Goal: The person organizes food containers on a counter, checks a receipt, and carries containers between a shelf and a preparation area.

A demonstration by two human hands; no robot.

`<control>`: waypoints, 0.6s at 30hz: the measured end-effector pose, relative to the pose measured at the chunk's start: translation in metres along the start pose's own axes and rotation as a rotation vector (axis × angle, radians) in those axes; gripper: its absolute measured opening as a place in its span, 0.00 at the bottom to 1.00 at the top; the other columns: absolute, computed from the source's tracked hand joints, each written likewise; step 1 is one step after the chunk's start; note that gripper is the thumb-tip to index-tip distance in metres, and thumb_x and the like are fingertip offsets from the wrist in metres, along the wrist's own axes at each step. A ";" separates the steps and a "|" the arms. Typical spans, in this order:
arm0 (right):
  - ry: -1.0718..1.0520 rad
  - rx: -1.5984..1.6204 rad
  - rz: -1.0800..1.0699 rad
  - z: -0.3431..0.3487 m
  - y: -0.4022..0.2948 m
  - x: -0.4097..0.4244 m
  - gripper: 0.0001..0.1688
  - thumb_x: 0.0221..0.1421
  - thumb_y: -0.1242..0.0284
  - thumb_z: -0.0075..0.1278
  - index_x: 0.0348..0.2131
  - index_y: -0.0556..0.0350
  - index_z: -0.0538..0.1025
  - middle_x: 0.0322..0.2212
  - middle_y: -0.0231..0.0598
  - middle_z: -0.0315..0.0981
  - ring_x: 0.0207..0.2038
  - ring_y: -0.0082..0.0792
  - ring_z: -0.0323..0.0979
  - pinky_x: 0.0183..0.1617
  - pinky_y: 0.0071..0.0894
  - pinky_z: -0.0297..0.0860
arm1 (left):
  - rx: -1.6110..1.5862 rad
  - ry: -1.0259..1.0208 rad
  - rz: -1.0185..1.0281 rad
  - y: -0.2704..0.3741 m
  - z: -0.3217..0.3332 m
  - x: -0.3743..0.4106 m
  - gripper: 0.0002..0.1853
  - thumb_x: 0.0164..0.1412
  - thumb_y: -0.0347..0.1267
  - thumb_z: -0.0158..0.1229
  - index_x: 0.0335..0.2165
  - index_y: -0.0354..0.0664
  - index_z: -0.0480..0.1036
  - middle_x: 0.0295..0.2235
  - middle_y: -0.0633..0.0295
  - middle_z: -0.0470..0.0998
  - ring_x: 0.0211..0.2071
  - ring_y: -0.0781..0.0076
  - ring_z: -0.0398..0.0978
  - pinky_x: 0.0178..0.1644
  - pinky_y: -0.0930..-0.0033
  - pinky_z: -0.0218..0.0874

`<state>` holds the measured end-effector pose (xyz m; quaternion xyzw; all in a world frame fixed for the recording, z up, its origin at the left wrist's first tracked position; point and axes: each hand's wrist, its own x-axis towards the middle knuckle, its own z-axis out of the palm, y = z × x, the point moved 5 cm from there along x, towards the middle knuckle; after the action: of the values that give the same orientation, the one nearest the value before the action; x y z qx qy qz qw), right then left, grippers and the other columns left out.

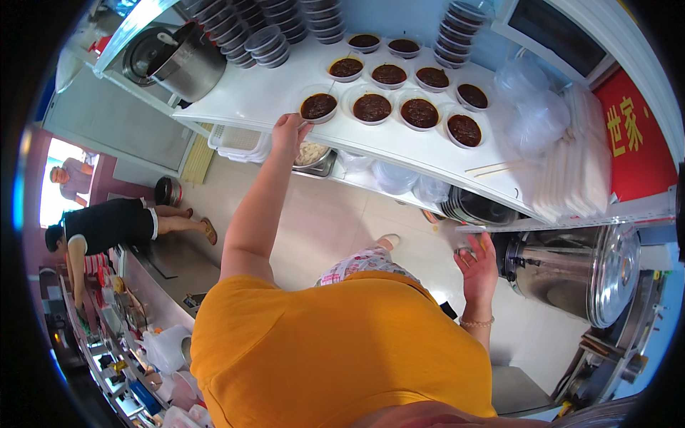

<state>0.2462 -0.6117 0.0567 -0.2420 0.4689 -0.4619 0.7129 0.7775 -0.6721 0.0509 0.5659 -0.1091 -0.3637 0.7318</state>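
My left hand pinches the near rim of a clear plastic bowl of dark red-brown sauce at the front edge of the white counter. Several more filled bowls, such as this front one and the rightmost one, stand uncovered in rows beside and behind it. My right hand is raised beside the counter's right front edge, palm turned up and fingers apart, with nothing seen in it.
Stacks of lidded tubs and a steel pot stand at the back. Bagged plastic ware and thin sticks lie right. A large steel drum stands beyond my right hand. Another person bends over a worktop at left.
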 end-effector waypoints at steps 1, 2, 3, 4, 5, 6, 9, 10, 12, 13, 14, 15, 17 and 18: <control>0.017 0.015 0.001 -0.005 0.001 -0.002 0.29 0.64 0.58 0.32 0.59 0.50 0.55 0.49 0.43 0.63 0.37 0.31 0.68 0.46 0.39 0.69 | 0.000 -0.013 0.005 -0.002 -0.002 0.006 0.03 0.57 0.23 0.50 0.30 0.34 0.65 0.31 0.57 0.71 0.33 0.70 0.73 0.43 0.72 0.72; 0.033 0.029 0.002 -0.011 0.003 -0.002 0.30 0.64 0.58 0.32 0.59 0.51 0.54 0.49 0.43 0.63 0.36 0.31 0.69 0.46 0.39 0.69 | 0.001 -0.025 0.010 -0.004 -0.004 0.011 0.04 0.57 0.24 0.51 0.30 0.33 0.65 0.31 0.57 0.71 0.34 0.70 0.73 0.43 0.72 0.71; 0.048 0.045 0.001 -0.017 0.004 -0.003 0.30 0.64 0.58 0.33 0.59 0.51 0.54 0.49 0.43 0.63 0.35 0.31 0.69 0.46 0.39 0.69 | 0.012 -0.030 0.011 -0.006 -0.003 0.015 0.04 0.57 0.24 0.51 0.30 0.33 0.65 0.31 0.56 0.71 0.34 0.69 0.73 0.44 0.71 0.71; 0.065 0.054 0.001 -0.021 0.006 -0.005 0.30 0.64 0.58 0.33 0.59 0.51 0.55 0.49 0.43 0.63 0.34 0.30 0.69 0.46 0.39 0.70 | 0.024 -0.034 0.013 -0.008 -0.003 0.019 0.04 0.57 0.24 0.52 0.30 0.33 0.65 0.32 0.55 0.72 0.35 0.68 0.74 0.44 0.71 0.71; 0.081 0.064 0.001 -0.026 0.009 -0.008 0.29 0.63 0.59 0.33 0.59 0.52 0.55 0.49 0.43 0.63 0.33 0.30 0.69 0.46 0.39 0.70 | 0.037 -0.038 0.015 -0.009 -0.004 0.022 0.05 0.57 0.24 0.53 0.30 0.33 0.65 0.32 0.54 0.72 0.36 0.68 0.74 0.45 0.71 0.70; 0.103 0.077 -0.002 -0.030 0.012 -0.010 0.29 0.63 0.59 0.33 0.59 0.52 0.55 0.49 0.43 0.63 0.32 0.29 0.69 0.46 0.39 0.70 | 0.043 -0.026 0.018 -0.012 -0.004 0.028 0.05 0.56 0.24 0.53 0.31 0.32 0.65 0.32 0.53 0.72 0.36 0.67 0.74 0.45 0.71 0.70; 0.150 0.105 -0.021 -0.043 0.017 -0.021 0.27 0.63 0.63 0.33 0.59 0.48 0.57 0.49 0.42 0.65 0.32 0.28 0.68 0.45 0.38 0.71 | 0.036 -0.041 0.062 -0.014 -0.005 0.046 0.07 0.57 0.25 0.54 0.33 0.30 0.66 0.34 0.52 0.73 0.38 0.65 0.74 0.48 0.70 0.68; 0.171 0.112 -0.009 -0.050 0.022 -0.025 0.27 0.63 0.63 0.33 0.59 0.49 0.57 0.49 0.42 0.65 0.31 0.28 0.68 0.45 0.38 0.71 | 0.014 -0.083 0.094 -0.014 -0.007 0.055 0.09 0.57 0.26 0.54 0.34 0.29 0.66 0.34 0.52 0.72 0.39 0.64 0.73 0.49 0.69 0.67; 0.181 0.129 -0.005 -0.062 0.022 -0.037 0.27 0.62 0.64 0.33 0.58 0.50 0.58 0.48 0.43 0.66 0.30 0.28 0.67 0.45 0.38 0.71 | 0.257 -0.147 0.170 -0.012 -0.066 0.091 0.22 0.64 0.40 0.42 0.50 0.34 0.61 0.49 0.52 0.67 0.48 0.59 0.69 0.54 0.57 0.60; 0.306 0.132 -0.014 -0.093 0.029 -0.046 0.27 0.62 0.64 0.33 0.58 0.51 0.58 0.48 0.43 0.65 0.30 0.29 0.67 0.45 0.40 0.71 | 0.289 -0.185 0.044 -0.032 -0.019 0.051 0.26 0.64 0.46 0.38 0.56 0.44 0.57 0.53 0.53 0.64 0.49 0.57 0.68 0.54 0.50 0.58; 0.330 0.206 -0.051 -0.110 0.033 -0.059 0.26 0.61 0.65 0.33 0.57 0.52 0.58 0.48 0.43 0.65 0.31 0.30 0.67 0.45 0.40 0.71 | 0.244 -0.120 0.008 -0.028 0.008 0.009 0.27 0.64 0.50 0.35 0.56 0.51 0.56 0.55 0.56 0.62 0.51 0.58 0.66 0.52 0.47 0.57; 0.375 0.193 -0.063 -0.122 0.035 -0.064 0.26 0.61 0.65 0.33 0.57 0.53 0.59 0.46 0.42 0.66 0.32 0.31 0.67 0.45 0.39 0.70 | 0.298 0.034 0.165 -0.020 0.019 -0.017 0.25 0.64 0.49 0.37 0.54 0.49 0.58 0.52 0.58 0.64 0.48 0.59 0.67 0.49 0.51 0.61; 0.490 0.385 -0.100 -0.158 0.050 -0.084 0.24 0.62 0.65 0.33 0.55 0.55 0.60 0.42 0.41 0.66 0.33 0.31 0.67 0.45 0.37 0.70 | 0.312 0.050 0.508 -0.027 0.009 -0.048 0.14 0.62 0.37 0.48 0.45 0.46 0.63 0.43 0.57 0.68 0.41 0.63 0.68 0.43 0.60 0.65; 0.587 0.557 -0.179 -0.190 0.069 -0.097 0.24 0.62 0.65 0.35 0.54 0.55 0.61 0.40 0.42 0.66 0.33 0.31 0.67 0.43 0.36 0.71 | 0.208 -0.062 0.569 -0.039 0.060 -0.112 0.11 0.61 0.34 0.49 0.41 0.44 0.64 0.35 0.60 0.69 0.32 0.69 0.68 0.32 0.68 0.65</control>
<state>0.0940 -0.4777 -0.0384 0.0622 0.4864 -0.6807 0.5443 0.6480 -0.6472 0.0635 0.5731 -0.3223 -0.1480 0.7388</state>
